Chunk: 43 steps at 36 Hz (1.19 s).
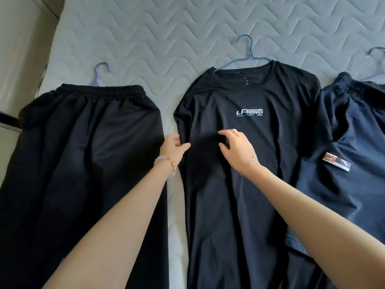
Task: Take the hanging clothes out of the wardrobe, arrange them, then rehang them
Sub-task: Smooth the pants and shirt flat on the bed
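The mattress (145, 28) carries three garments side by side, collars and waistbands toward its far edge.

Along the left edge lies a black elastic-waisted garment (83, 153). It overhangs that edge slightly, and the hook of a purple hanger (100, 69) shows above the waistband. A narrow bare strip of quilting separates it from the next item.

The left hand (174, 144), with a beaded bracelet (168, 163) at the wrist, reaches across this strip. Thumb and fingers pinch the left side edge of the black T-shirt (239, 205).

The T-shirt lies flat in the middle on a blue hanger (248, 49), whose hook points to the far edge. The right hand (237, 149) sits on the chest below the white logo (249, 112) with bent fingers, tips on the cloth. Whether it holds a fold cannot be told.

At the right, a navy garment (343, 184) with an orange label patch (337, 163) touches the T-shirt's right side and is cut off by the frame. A grey hanger hook (377, 51) shows above it.

Open quilting lies beyond all three hooks toward the far edge.
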Motion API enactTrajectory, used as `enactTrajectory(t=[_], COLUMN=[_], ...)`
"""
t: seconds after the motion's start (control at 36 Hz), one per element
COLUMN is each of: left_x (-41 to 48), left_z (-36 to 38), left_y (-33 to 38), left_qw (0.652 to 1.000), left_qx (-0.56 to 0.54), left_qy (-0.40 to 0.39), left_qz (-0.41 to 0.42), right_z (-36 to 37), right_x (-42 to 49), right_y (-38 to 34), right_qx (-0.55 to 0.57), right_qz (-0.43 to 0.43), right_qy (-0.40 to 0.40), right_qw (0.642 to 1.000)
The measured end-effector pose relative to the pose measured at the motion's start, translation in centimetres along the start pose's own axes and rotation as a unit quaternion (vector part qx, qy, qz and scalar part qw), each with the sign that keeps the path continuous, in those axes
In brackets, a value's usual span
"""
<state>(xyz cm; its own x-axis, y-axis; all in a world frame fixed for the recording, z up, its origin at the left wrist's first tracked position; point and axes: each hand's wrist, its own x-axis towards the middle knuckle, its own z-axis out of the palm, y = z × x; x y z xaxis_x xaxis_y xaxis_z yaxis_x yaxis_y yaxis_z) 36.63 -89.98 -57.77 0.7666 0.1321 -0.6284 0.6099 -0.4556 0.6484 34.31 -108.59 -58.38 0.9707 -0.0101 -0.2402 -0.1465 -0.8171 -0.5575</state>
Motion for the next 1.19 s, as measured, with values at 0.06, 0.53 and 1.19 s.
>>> enactTrajectory(t=[0.06,0.53,1.19], left_x=[0.5,0.5,9.2], left_z=[0.6,0.5,-14.8], left_y=[0.4,2.0,-0.1], left_qw=[1.000,0.978,0.973], left_qx=[-0.009,-0.206,0.209], left_qy=[-0.004,-0.004,-0.054], left_qz=[-0.015,0.038,0.083], right_z=[0.4,0.2,4.4], right_x=[1.7,6.0,4.1], right_y=[-1.2,-3.5,-3.5], right_qx=[0.011,0.285,-0.145], right_qz=[-0.004,0.169,-0.086], right_qy=[-0.018,-0.078,-0.042], right_qw=[1.000,0.940,0.985])
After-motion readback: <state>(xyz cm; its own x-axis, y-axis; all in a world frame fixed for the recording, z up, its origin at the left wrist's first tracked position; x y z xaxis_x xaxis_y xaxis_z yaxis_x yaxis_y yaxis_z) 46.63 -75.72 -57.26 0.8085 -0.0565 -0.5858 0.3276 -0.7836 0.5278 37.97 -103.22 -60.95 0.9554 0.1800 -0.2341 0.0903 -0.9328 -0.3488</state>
